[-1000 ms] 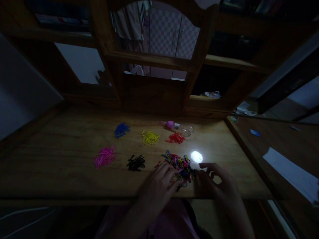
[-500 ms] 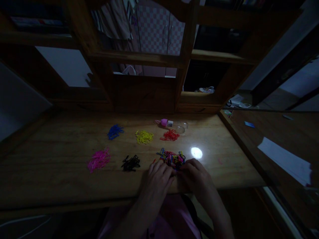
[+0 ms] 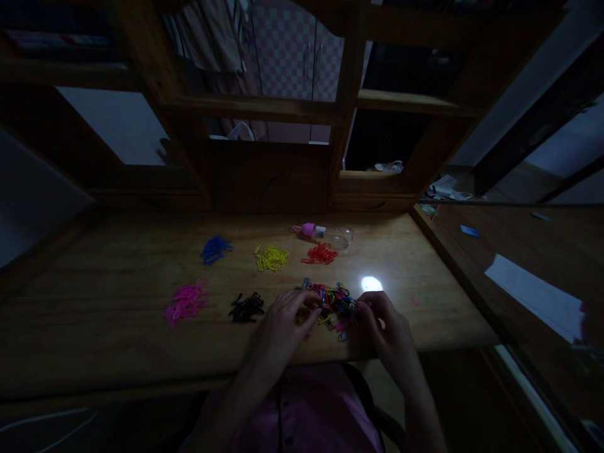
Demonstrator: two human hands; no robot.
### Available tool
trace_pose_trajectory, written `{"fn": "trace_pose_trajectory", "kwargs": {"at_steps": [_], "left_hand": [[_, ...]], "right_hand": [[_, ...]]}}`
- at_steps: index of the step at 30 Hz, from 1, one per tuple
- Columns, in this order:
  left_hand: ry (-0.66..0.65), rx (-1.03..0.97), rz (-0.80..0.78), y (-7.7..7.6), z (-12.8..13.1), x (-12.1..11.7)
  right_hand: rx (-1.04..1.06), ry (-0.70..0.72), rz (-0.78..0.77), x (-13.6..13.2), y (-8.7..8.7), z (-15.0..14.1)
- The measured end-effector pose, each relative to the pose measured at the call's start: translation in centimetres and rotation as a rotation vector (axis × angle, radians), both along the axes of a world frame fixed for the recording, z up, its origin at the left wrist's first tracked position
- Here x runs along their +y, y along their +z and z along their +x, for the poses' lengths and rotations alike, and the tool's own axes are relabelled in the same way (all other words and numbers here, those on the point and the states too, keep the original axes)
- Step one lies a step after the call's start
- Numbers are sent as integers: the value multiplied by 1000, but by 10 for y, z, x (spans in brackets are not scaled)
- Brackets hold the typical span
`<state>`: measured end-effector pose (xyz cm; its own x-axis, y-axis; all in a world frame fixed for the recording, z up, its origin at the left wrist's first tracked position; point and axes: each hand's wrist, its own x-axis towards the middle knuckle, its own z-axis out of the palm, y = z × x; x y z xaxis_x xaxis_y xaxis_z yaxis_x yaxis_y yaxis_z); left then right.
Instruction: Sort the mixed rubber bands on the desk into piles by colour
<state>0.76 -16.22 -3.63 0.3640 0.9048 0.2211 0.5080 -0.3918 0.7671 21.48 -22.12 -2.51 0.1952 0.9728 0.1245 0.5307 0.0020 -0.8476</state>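
Note:
A mixed heap of coloured paper clips point(image 3: 337, 299) lies near the table's front edge, between my two hands. At its left side my left hand point(image 3: 285, 318) pinches what looks like a blue paper clip point(image 3: 323, 301) between thumb and forefinger. My right hand point(image 3: 387, 324) is at the heap's right edge, thumb and fingertips drawn together; what they hold is too dark to make out. Single-colour piles lie around: black paper clips point(image 3: 246, 308), pink paper clips point(image 3: 186, 302), blue paper clips point(image 3: 216, 249), yellow paper clips point(image 3: 272, 258) and red paper clips point(image 3: 320, 253).
Behind the red pile a clear bottle with a pink cap point(image 3: 309, 229) lies on its side. A wooden shelf unit point(image 3: 271, 179) rises at the table's back. White paper point(image 3: 533, 296) rests on the surface to the right. A bright light spot falls near my right hand.
My hands have moved apart, the left one leftward and the right one slightly right. More of the mixed heap shows between them, with some clips spread toward the front edge.

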Motion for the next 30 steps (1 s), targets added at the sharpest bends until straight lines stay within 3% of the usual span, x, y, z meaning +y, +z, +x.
{"fn": "trace_pose_trajectory", "kwargs": {"at_steps": [5, 15, 18, 24, 27, 30], "left_hand": [[-9, -39, -27, 1, 2, 2], [42, -271, -165, 3, 2, 6], [85, -426, -324, 5, 1, 7], [134, -824, -713, 13, 0, 10], [141, -1156, -949, 15, -1, 12], [186, -1360, -1136, 18, -3, 14]], "right_hand": [[117, -47, 19, 0, 3, 3], [135, -108, 1, 0, 4, 2], [81, -76, 48, -1, 4, 1], [-181, 155, 166, 5, 2, -9], [-342, 179, 183, 11, -2, -17], [-457, 157, 195, 15, -7, -22]]}}
